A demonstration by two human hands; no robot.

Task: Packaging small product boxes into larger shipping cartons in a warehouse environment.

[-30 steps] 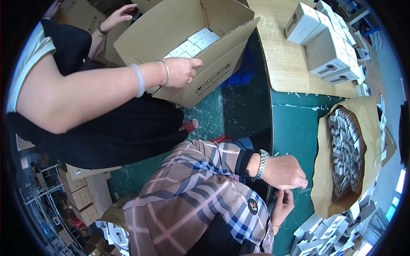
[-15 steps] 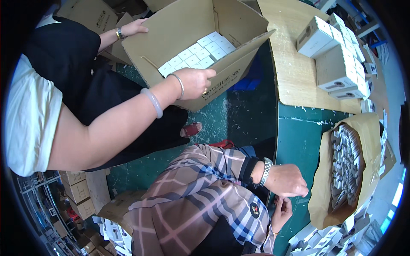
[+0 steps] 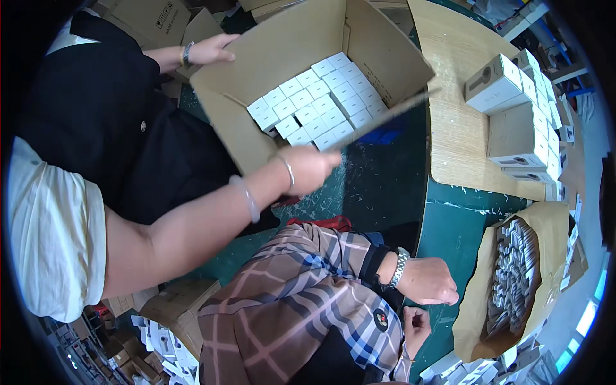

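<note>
upper centre: co-worker's hands (image 3: 312, 168) hold open cardboard carton (image 3: 244, 135) of small white boxes (image 3: 321, 106) | lower right: left hand (image 3: 416, 327) loosely curled, empty | right hand (image 3: 428, 281) fisted, empty, beside paper bag (image 3: 545, 221)

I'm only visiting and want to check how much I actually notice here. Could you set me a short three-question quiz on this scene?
1. True or false: the big cardboard box gripped by the co-worker's hand is empty.
2. Multiple choice: what sits on the wrist next to the plaid sleeve? A) a metal wristwatch B) a glove C) a rubber band
3. Fill in: the stacked pale cartons stand on a ___ tabletop.

Key: 1 false, it holds rows of small white boxes; 2 A; 3 wooden.
</note>
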